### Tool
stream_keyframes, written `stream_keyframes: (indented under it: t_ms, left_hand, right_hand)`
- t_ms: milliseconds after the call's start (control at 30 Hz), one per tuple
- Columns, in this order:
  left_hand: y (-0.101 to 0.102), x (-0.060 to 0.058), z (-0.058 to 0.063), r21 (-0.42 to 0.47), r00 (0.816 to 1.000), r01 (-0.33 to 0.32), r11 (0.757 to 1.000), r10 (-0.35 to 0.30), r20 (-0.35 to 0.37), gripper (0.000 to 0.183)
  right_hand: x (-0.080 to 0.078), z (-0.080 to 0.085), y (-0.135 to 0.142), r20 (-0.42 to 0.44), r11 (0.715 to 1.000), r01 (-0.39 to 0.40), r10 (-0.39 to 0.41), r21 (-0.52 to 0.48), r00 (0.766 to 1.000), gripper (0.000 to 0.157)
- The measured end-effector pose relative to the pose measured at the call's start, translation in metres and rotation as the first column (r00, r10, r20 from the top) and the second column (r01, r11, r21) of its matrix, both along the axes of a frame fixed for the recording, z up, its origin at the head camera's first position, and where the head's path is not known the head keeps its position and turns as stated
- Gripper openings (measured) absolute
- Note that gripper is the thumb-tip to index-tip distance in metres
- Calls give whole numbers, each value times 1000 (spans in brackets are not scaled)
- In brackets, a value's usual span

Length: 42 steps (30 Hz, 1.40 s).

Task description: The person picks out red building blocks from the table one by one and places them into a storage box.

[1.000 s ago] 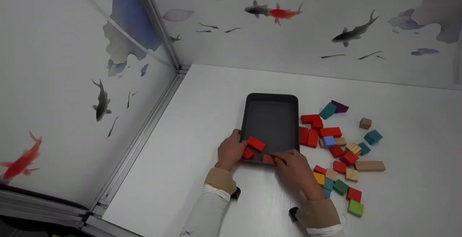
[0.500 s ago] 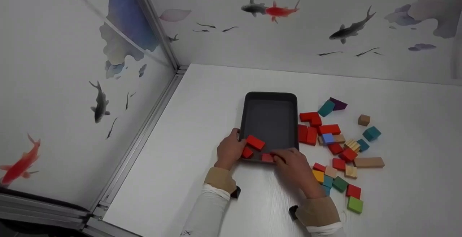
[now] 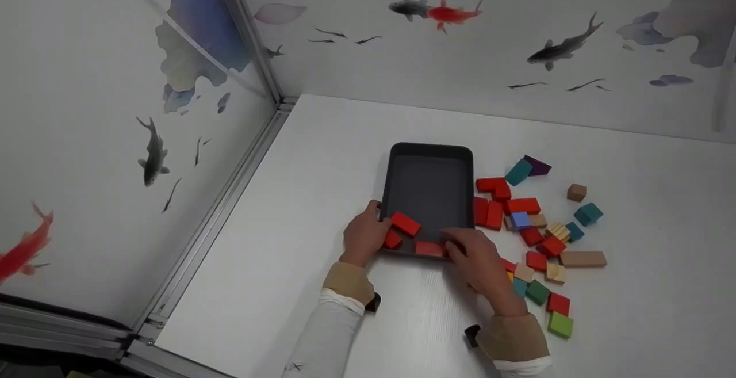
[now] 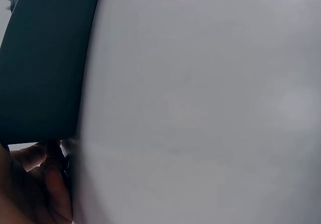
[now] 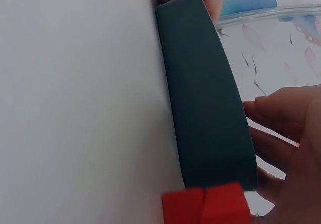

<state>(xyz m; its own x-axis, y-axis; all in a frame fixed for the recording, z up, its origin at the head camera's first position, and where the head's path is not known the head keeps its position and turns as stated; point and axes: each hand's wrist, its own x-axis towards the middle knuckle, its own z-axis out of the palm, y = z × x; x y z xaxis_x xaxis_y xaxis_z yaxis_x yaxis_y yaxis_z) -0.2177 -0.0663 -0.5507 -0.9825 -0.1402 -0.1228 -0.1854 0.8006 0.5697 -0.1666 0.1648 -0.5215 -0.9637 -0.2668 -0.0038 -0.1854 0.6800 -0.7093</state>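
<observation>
A dark grey baking tray (image 3: 428, 188) lies on the white table, its outer wall showing in both wrist views. My left hand (image 3: 365, 234) grips its near left edge, thumb over the rim and fingers outside. Inside the tray, near that thumb, lie a red block (image 3: 405, 224) and a smaller red block (image 3: 393, 240). Another red block (image 3: 429, 248) lies along the near wall. My right hand (image 3: 474, 260) is over the near right corner, its loosely bent fingers at this block's right end. In the right wrist view these fingers (image 5: 281, 111) reach over the rim, tips hidden.
Right of the tray spreads a scatter of blocks: several red blocks (image 3: 522, 206), a blue block (image 3: 520, 220), a long wooden block (image 3: 583, 259), a green block (image 3: 538, 292) and a purple block (image 3: 537, 165). Printed panels (image 3: 489, 73) border the table's back and left.
My right hand has shifted slightly right along the near wall, and more of the red block there now shows. The left hand stays on the tray's edge.
</observation>
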Motion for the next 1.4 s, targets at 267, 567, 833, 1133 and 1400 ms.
stream_keyframes:
  t_ms: [267,567,833,1133,1400]
  left_hand:
    - [2,-4,0,24,1000,19,1000,-19,0,43]
    - [-9,5,-1,41,1000,-6,999,7,-26,40]
    - [-21,11,-4,40,999,-44,998,45,-21,44]
    - [-23,14,-6,47,999,-34,998,34,9,46]
    - [-18,16,-4,60,999,-40,997,39,32,47]
  right_hand:
    - [-21,19,41,-56,986,158,-155,47,986,41]
    - [-64,18,77,-26,895,355,-362,271,932,64]
    - [-91,-3,63,103,869,298,-364,396,926,73]
    - [-92,-16,48,69,862,304,-360,404,930,57]
    - [-86,-10,54,82,860,233,-300,454,950,49]
